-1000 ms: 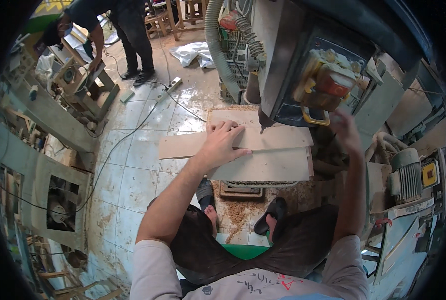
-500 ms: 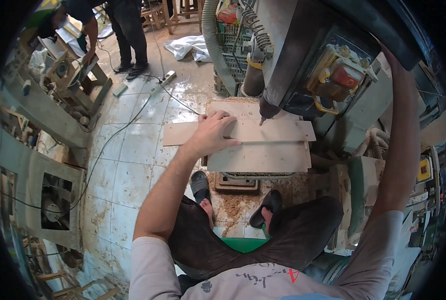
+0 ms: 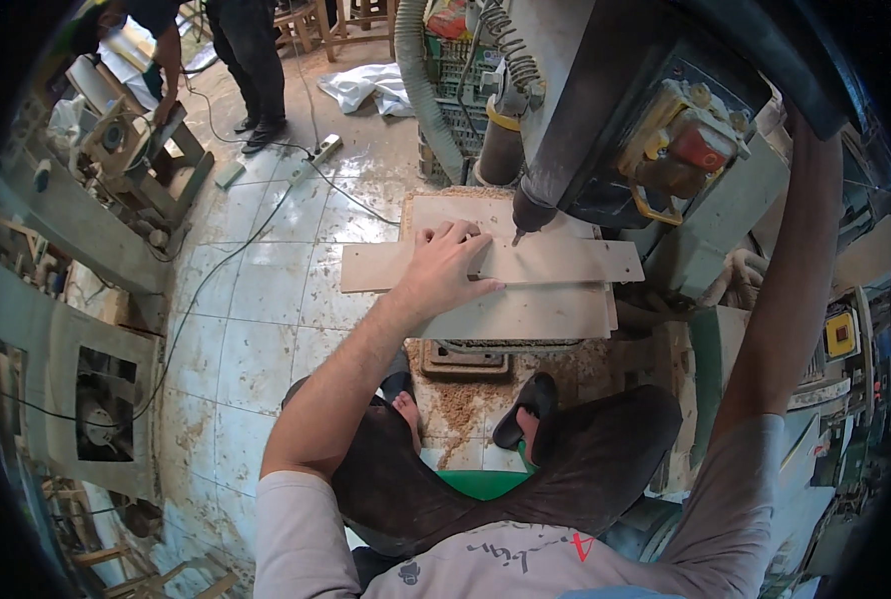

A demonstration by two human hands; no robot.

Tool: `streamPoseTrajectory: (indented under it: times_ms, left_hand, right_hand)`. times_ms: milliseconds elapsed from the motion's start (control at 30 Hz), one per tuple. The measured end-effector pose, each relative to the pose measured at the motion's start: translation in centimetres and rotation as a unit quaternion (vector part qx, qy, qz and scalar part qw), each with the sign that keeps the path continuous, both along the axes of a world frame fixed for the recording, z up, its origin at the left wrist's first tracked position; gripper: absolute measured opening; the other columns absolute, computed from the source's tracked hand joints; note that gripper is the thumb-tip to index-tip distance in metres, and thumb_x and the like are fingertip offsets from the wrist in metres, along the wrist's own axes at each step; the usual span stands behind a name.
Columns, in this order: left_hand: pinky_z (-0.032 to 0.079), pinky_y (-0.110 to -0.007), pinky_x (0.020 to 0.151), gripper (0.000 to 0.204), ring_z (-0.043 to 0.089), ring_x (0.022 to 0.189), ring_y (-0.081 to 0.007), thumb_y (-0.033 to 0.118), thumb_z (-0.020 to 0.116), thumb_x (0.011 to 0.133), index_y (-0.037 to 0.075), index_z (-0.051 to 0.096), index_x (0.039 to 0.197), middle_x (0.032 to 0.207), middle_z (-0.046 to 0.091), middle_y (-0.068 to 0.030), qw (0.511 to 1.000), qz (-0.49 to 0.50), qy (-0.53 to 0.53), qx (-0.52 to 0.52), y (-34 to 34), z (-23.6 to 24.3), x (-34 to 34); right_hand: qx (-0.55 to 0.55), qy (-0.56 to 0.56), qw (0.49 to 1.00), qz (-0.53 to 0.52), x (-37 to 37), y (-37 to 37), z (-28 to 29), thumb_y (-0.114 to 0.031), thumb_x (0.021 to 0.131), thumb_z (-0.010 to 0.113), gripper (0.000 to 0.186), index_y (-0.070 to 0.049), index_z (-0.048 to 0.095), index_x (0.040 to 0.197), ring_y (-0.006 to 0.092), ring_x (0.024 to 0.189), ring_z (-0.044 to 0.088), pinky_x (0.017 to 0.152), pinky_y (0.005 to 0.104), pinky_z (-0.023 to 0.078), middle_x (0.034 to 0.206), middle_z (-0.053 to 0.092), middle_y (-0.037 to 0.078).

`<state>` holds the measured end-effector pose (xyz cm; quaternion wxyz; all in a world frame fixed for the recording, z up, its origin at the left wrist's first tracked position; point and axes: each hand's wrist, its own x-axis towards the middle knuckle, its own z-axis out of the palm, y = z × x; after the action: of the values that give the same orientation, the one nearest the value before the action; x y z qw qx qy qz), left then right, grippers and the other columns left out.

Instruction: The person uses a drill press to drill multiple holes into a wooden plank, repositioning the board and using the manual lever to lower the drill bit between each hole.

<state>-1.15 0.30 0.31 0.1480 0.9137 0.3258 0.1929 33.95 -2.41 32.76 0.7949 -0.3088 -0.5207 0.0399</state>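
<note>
My left hand [image 3: 450, 268] grips a narrow pale wooden board [image 3: 575, 262], fingers bent over its far side and thumb along its near edge. Small holes show near the board's right end. It lies crosswise on a wider flat wooden panel [image 3: 525, 317], which rests on the drill press table. Just over the narrow board, right of my fingers, points the drill bit [image 3: 517, 239], held in a dark chuck [image 3: 533, 208]. My right arm [image 3: 780, 290] reaches up along the right of the drill press head [image 3: 615, 110]; its hand is hidden behind the machine.
A red switch box [image 3: 700, 148] sits on the press head. Sawdust [image 3: 460, 399] covers the floor by my sandals. A cable [image 3: 236, 250] crosses the tiles to a power strip [image 3: 323, 150]. At the far left another person [image 3: 249, 60] bends over a machine. A ribbed hose [image 3: 430, 100] hangs behind.
My left hand has slid the narrow board to the right under the drill bit. The view has shifted slightly, and my right arm stays raised.
</note>
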Motion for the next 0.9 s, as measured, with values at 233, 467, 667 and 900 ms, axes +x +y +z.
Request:
streamPoseTrajectory:
  times_ms: [233, 467, 667, 900]
  left_hand:
    - [0.034, -0.043, 0.102, 0.069, 0.048, 0.123, -0.0277, 0.050, 0.075, 0.078, 0.008, 0.058, 0.130, 0.127, 0.053, -0.0122, 1.000, -0.001, 0.007, 0.012, 0.1, -0.4, 0.3]
    - [0.033, -0.044, 0.102, 0.069, 0.048, 0.123, -0.0271, 0.050, 0.075, 0.079, 0.009, 0.058, 0.131, 0.128, 0.053, -0.0117, 1.000, -0.002, 0.017, 0.013, 0.1, -0.5, 0.6]
    - [0.033, -0.044, 0.102, 0.069, 0.048, 0.123, -0.0271, 0.051, 0.075, 0.078, 0.010, 0.058, 0.131, 0.126, 0.053, -0.0115, 1.000, -0.004, 0.018, 0.004, 0.0, -0.3, 0.7]
    - [0.034, -0.044, 0.101, 0.069, 0.049, 0.122, -0.0285, 0.052, 0.074, 0.079, 0.010, 0.058, 0.131, 0.125, 0.052, -0.0125, 1.000, -0.007, 0.017, 0.009, -0.1, 0.0, 0.9]
  right_hand:
    - [0.004, 0.002, 0.999, -0.045, 0.8, -1.5, -0.3, -0.016, 0.093, 0.059, 0.035, -0.002, 0.057, 0.125, 0.0232, 0.115, 0.058, 0.099, 0.0369, 0.048, 0.126, 0.061, 0.012]
    - [0.004, 0.014, 0.996, -0.085, 1.2, -3.8, -1.2, -0.012, 0.090, 0.062, 0.034, -0.002, 0.059, 0.123, 0.0234, 0.111, 0.061, 0.097, 0.0363, 0.049, 0.125, 0.062, 0.012]
    - [0.018, 0.022, 0.994, -0.102, -0.2, -5.3, -2.0, -0.010, 0.092, 0.059, 0.029, 0.002, 0.060, 0.119, 0.0232, 0.108, 0.062, 0.096, 0.0351, 0.049, 0.120, 0.063, 0.013]
    - [0.055, 0.045, 0.992, -0.101, -4.2, -6.5, -2.6, -0.007, 0.099, 0.048, 0.024, 0.009, 0.059, 0.112, 0.0225, 0.104, 0.061, 0.096, 0.0328, 0.049, 0.109, 0.063, 0.017]
